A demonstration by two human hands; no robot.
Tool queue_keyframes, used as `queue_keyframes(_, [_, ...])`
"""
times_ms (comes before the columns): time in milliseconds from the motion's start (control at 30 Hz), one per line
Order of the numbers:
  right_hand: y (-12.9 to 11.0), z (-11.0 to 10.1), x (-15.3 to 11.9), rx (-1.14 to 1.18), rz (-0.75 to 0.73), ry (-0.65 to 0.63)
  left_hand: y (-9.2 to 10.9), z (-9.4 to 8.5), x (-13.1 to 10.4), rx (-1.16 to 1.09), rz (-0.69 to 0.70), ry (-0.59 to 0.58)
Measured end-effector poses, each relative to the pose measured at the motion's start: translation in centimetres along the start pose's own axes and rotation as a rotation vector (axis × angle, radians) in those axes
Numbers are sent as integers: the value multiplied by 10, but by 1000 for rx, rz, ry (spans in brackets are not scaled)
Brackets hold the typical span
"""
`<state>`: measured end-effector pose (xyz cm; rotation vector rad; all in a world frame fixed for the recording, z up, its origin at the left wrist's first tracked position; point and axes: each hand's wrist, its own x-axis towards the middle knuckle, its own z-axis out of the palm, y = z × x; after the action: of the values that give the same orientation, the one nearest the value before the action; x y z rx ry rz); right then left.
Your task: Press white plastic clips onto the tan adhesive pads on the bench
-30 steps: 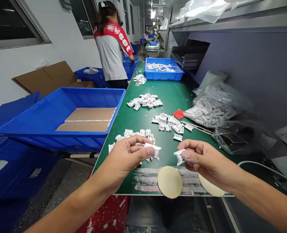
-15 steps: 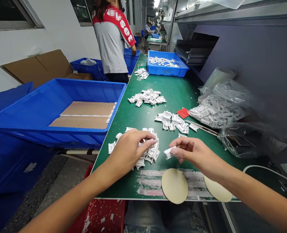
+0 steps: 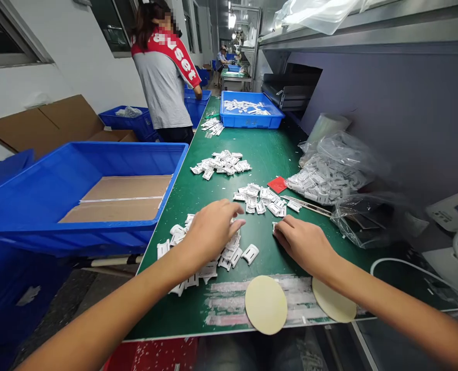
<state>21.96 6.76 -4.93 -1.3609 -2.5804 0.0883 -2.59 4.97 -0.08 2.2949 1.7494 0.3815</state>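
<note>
My left hand hovers over a pile of small white plastic parts on the green table. Its thumb and fingers are apart, and nothing shows between them. At the right, my right hand has its fingers bent and closed down at the table on a white plastic part, of which only an edge shows. Between the hands, one loose white part with a slot lies beside the pile. Past the hands is another small cluster of the same white parts.
Two round cream discs lie at the table's front edge. Clear bags of white parts, tweezers and a red square are at right. A blue bin stands left; a blue tray and a person are farther back.
The white part that my right hand held now seems to lie beside the pile. My right hand has turned palm down and closed at another part. The view has shifted right.
</note>
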Motion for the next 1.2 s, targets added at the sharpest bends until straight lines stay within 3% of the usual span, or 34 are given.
queue_keyframes(100, [-2, -12, -14, 11, -26, 11, 22, 1, 13, 16, 73, -21])
queue_keyframes(200, [-7, -34, -39, 148, 21, 76, 40, 14, 30, 53, 155, -28])
queue_keyframes(333, [-6, -53, -80, 756, 332, 116, 51, 41, 60, 108, 303, -30])
queue_keyframes(500, [3, -50, -117, 1666, 736, 39, 48, 64, 90, 77, 420, -55])
queue_keyframes(667, [11, -43, -129, 2039, 927, 174, 45, 67, 101, -67, 342, -11])
queue_keyframes(800, [5, -43, -134, 2155, 827, 117, 48, 58, 100, -301, 178, 102])
queue_keyframes(900, [-5, -46, -137, 2061, 788, -19, 47, 46, 86, -527, 60, 135])
queue_keyframes(967, [-10, -49, -137, 1985, 809, -61, 44, 37, 66, -661, 3, 124])
queue_keyframes(1067, [-11, -51, -135, 1982, 791, -43, 42, 28, 15, -864, -105, 115])
queue_keyframes(1133, [-9, -50, -134, 1975, 778, -31, 45, 28, -25, -1215, -302, 174])
queue_keyframes(1200, [-7, -49, -132, 1889, 757, -34, 52, 32, -62, -1370, -447, 255])
